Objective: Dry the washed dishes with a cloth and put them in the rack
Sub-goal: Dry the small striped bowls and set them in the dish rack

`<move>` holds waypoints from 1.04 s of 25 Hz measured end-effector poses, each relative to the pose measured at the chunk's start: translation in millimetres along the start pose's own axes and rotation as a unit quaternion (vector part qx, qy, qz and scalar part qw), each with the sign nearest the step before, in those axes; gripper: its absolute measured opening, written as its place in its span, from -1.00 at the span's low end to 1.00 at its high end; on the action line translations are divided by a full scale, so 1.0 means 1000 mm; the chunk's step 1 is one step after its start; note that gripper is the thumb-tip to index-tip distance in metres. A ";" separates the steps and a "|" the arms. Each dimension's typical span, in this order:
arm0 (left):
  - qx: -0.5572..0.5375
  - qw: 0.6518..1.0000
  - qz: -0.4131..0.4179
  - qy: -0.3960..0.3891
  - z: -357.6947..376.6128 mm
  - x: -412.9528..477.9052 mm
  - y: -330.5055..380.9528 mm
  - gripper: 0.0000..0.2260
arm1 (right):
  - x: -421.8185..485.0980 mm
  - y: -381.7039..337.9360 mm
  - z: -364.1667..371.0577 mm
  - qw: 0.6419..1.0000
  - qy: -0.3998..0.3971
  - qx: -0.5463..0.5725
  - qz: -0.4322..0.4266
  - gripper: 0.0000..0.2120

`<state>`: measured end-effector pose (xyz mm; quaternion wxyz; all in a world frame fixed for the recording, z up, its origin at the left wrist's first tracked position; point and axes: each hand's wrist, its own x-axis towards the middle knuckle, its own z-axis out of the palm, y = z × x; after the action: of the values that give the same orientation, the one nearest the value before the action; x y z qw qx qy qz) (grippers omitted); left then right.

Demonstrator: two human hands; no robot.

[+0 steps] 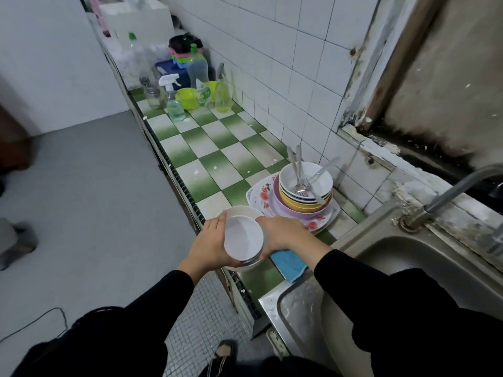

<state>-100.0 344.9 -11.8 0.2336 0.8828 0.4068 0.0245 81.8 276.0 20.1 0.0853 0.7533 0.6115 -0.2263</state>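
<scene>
Between left hand (209, 247) and right hand (283, 235), a bowl (243, 238) seems gripped.

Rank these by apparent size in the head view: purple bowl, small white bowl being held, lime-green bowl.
1. purple bowl
2. small white bowl, nearer the camera, so flattered
3. lime-green bowl, far back; true size unsure

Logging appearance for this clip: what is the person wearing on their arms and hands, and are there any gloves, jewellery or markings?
Both arms are covered by long, plain black sleeves with no visible markings. The left sleeve and the right sleeve end at the wrists. The left hand and the right hand are bare: no gloves, and no ring, watch or bracelet shows.
</scene>
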 end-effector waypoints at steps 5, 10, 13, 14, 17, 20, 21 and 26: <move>-0.055 0.998 -0.009 -0.040 0.000 0.012 -0.010 0.13 | 0.014 0.002 0.003 1.000 -0.007 0.000 -0.022 -0.13; -0.087 0.996 0.005 -0.030 0.003 0.015 -0.017 0.06 | 0.017 0.003 0.003 0.999 0.016 0.002 -0.034 -0.13; -0.090 0.995 0.016 -0.030 0.001 0.015 -0.018 0.06 | 0.018 0.003 0.004 0.999 0.020 0.012 -0.029 -0.13; -0.097 0.995 0.018 -0.028 -0.003 0.014 -0.016 0.07 | 0.017 0.003 0.004 0.999 0.024 0.020 -0.028 -0.12; -0.124 0.992 0.028 -0.014 -0.015 0.013 -0.012 0.13 | 0.016 0.002 -0.002 0.998 0.048 0.034 -0.026 -0.10; -0.127 0.991 0.035 -0.009 -0.022 0.015 -0.013 0.12 | 0.018 -0.001 -0.012 0.998 0.057 0.026 -0.026 -0.10; -0.128 0.991 0.033 -0.009 -0.023 0.017 -0.014 0.12 | 0.018 -0.002 -0.014 0.998 0.056 0.028 -0.026 -0.10; -0.099 0.994 0.045 0.024 -0.027 0.018 -0.019 0.07 | 0.019 -0.007 -0.021 0.998 0.057 0.035 -0.022 -0.13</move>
<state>-107.4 379.3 1.4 0.3082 0.8720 0.3679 0.0962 82.5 302.9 31.2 0.0190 0.7537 0.6237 -0.2064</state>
